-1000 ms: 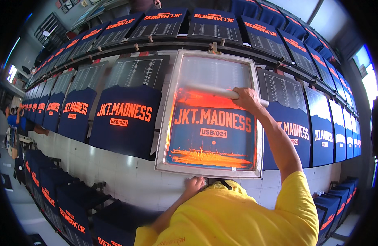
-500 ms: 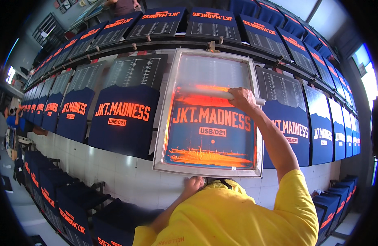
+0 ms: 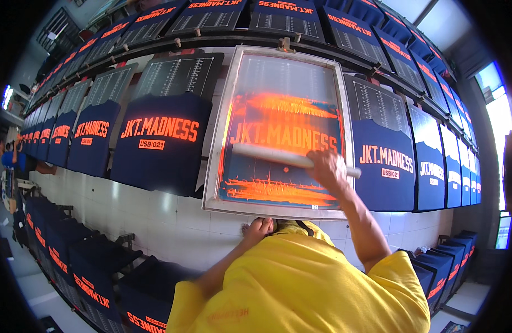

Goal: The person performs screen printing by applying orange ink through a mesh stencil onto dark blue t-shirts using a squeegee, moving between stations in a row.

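A metal-framed printing screen [image 3: 214,158] lies over a dark blue shirt, whose board is mostly hidden beneath it. My right hand [image 3: 327,169] is closed around the right end of a long pale squeegee [image 3: 267,156], which crosses the mesh just below the large lettering. Orange ink [image 3: 292,105] is smeared across the upper mesh, with more ink [image 3: 278,191] in streaks along the lower edge. Close to the screen's front edge, by my waist, my left hand [image 3: 260,227] has its fingers curled; what they hold, if anything, is hidden.
Dark blue shirts with orange print lie on boards in a row, one shirt [image 3: 159,161] to the left and another [image 3: 381,183] to the right. A rail [image 3: 225,41] with pegs runs behind the screen. More shirts [image 3: 73,233] lie behind me. Another person [image 3: 14,158] is far left.
My right hand has pulled the squeegee down the screen toward me, from above the lettering to below it, leaving orange ink over the lettering. The whole view has shifted slightly.
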`<action>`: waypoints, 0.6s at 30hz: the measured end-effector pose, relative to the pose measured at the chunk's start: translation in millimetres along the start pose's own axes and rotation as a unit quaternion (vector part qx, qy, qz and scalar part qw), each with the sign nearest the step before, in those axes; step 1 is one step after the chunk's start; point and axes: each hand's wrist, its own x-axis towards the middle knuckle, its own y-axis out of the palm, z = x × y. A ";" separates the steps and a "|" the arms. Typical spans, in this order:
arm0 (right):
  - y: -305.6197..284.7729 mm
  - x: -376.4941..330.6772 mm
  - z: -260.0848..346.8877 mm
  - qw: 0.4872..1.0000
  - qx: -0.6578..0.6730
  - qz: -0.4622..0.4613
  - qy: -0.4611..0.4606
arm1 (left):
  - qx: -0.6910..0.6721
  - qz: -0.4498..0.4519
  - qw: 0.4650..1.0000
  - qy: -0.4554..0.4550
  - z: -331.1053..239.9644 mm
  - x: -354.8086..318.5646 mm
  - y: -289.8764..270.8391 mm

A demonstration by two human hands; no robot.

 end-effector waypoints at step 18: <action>4.8 94.4 -12.8 0.997 0.004 -0.040 0.062 | -0.067 -0.036 0.997 -0.012 -21.4 0.8 7.6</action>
